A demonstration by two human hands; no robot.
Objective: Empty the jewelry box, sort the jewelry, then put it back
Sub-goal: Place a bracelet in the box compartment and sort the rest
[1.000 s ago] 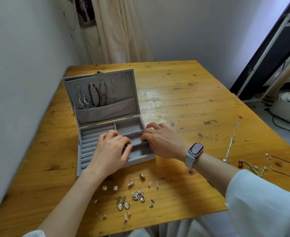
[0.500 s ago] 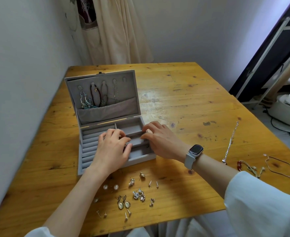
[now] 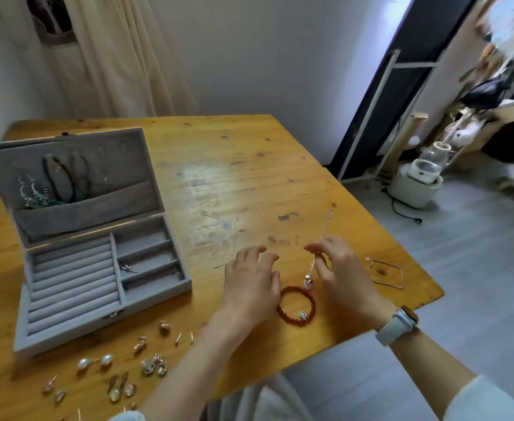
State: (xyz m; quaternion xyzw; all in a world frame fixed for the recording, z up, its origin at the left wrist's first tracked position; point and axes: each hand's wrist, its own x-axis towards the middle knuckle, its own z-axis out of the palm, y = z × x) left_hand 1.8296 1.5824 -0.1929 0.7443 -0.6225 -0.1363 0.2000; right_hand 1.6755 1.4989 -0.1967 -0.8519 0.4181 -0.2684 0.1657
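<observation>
The grey jewelry box (image 3: pixel 67 325) stands open at the table's left, with necklaces (image 3: pixel 52 183) hanging in its lid and a small silver piece (image 3: pixel 128 268) in a right-hand compartment. A red bead bracelet (image 3: pixel 296 302) lies in a ring on the table (image 3: pixel 234 183) between my hands. My left hand (image 3: pixel 252 284) hovers at its left side with fingers spread and holds nothing. My right hand (image 3: pixel 343 275) is over the lower end of a silver chain (image 3: pixel 325 226), fingers loosely curved. Several earrings (image 3: pixel 122 369) lie in front of the box.
A thin wire bangle (image 3: pixel 386 275) lies near the table's right edge, beyond my right hand. I wear a watch (image 3: pixel 398 325) on my right wrist. A white appliance (image 3: pixel 416 183) with a cord stands on the floor to the right.
Both hands have left the box's compartments and moved right, to the red bracelet and silver chain. The view has swung right with them.
</observation>
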